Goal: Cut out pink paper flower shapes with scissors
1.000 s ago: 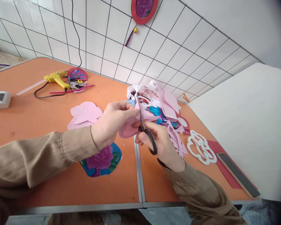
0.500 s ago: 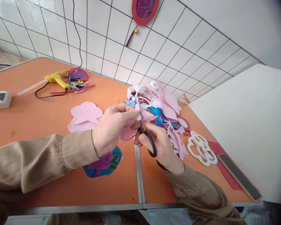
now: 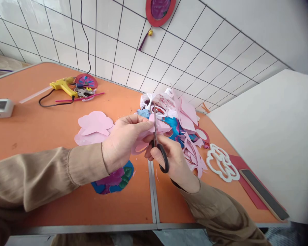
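My left hand (image 3: 125, 141) pinches a pink paper piece (image 3: 140, 147) over the middle of the table. A curved cut-out band of it hangs below my fingers. My right hand (image 3: 170, 153) grips black-handled scissors (image 3: 163, 160), their blades pointing up and away against the pink piece. Whether the blade tips are fully closed is hard to tell. Left of my hands lie pink cloud-shaped cut-outs (image 3: 94, 122), one upon another. Beneath my left wrist is a blue floral fabric piece (image 3: 122, 179), partly covered by my sleeve.
Pink scraps (image 3: 193, 153), floral cloth (image 3: 173, 124) and a plastic bag (image 3: 146, 99) are heaped beyond my right hand. White cloud-shaped frames (image 3: 222, 164) and a dark long block (image 3: 263, 194) lie right. A yellow glue gun (image 3: 64, 86) with a cord rests back left, near a white box (image 3: 1, 107).
My right hand has shifted slightly left, and the scissors' handle has turned a little with the blades drawn closer together. My left hand keeps its pinch on the paper.
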Tool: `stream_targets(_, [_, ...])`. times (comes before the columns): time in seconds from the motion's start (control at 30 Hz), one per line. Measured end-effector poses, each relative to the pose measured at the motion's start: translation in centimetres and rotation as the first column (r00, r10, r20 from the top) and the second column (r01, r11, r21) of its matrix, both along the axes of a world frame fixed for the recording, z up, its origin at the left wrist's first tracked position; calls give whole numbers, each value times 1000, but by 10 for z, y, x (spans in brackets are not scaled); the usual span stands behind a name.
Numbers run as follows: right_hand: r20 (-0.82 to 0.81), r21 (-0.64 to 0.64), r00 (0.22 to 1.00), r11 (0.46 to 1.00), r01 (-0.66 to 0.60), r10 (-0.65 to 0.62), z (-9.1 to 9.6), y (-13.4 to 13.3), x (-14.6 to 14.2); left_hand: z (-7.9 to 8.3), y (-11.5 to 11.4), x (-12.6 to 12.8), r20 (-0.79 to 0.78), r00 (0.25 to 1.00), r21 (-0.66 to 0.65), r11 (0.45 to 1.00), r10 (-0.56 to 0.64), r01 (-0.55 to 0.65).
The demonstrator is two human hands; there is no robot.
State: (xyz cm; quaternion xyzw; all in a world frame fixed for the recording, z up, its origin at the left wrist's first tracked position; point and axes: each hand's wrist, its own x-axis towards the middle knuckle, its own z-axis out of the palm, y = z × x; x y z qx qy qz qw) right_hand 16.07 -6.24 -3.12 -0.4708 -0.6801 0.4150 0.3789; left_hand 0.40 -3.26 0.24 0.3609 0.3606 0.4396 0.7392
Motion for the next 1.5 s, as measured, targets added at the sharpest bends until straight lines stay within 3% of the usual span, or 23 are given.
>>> stream_targets(0.57, [18,10,1000,1000,-3,3,4,-1,0,-1,0,0,19,1000,13,1000,-22,22])
stream_targets(0.8, [21,-70,999,997,-37,39,10,1,2,-3,3,-1,-22,997,142,987,-75,77])
stream_targets(1.0, [80,-112,996,993,-33,42,10,1,2,-2,12,-4,-90,991,156,984,101,-86])
stream_targets(1.13, [203,-128,979,992,9,18,23,-2,10,1,23,-8,-164,971,180,973,174,-144])
stream_targets(1.27, [412,-54,911,999,5,17,39,-7,30,3,34,-14,-170,972,190,973,160,-127])
stream_targets(1.37, [388,128,917,991,45,-92,38,-11,40,4,37,-15,-173,983,192,981,63,-29])
stream_targets(1.47, [161,431,947,883,185,-277,29,-12,34,5,32,-14,-233,972,189,979,-29,74])
stream_targets(1.5, [143,495,955,854,159,-261,26,-11,30,5,29,-13,-247,968,166,982,-45,88])
